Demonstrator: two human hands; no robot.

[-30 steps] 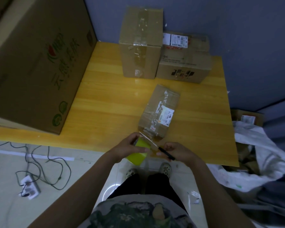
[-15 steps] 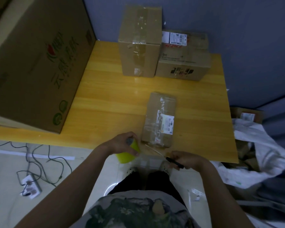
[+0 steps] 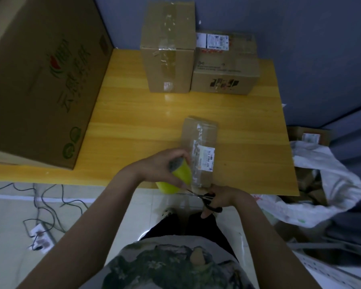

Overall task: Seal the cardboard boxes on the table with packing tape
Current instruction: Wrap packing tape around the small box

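A small long cardboard box (image 3: pixel 200 151) with a white label lies flat near the front edge of the wooden table (image 3: pixel 133 126). My left hand (image 3: pixel 161 165) grips a yellow roll of packing tape (image 3: pixel 175 178) just left of the box's near end. My right hand (image 3: pixel 221 198) holds black-handled scissors (image 3: pixel 206 198) below that end, their blades pointing left toward the roll. A thin strip of clear tape seems to run from the roll to the box, though it is hard to make out.
Two taped boxes stand at the table's back, a tall box (image 3: pixel 168 49) and a lower box (image 3: pixel 225 63) beside it. A very large printed carton (image 3: pixel 35 76) fills the left side. A white bag (image 3: pixel 325 180) of cardboard sits right of the table. Cables and a power strip (image 3: pixel 40 238) lie on the floor.
The small box went from tilted up to lying flat and straight. My left hand has lifted the tape roll up beside the box. The scissors have come in under the box's near end.
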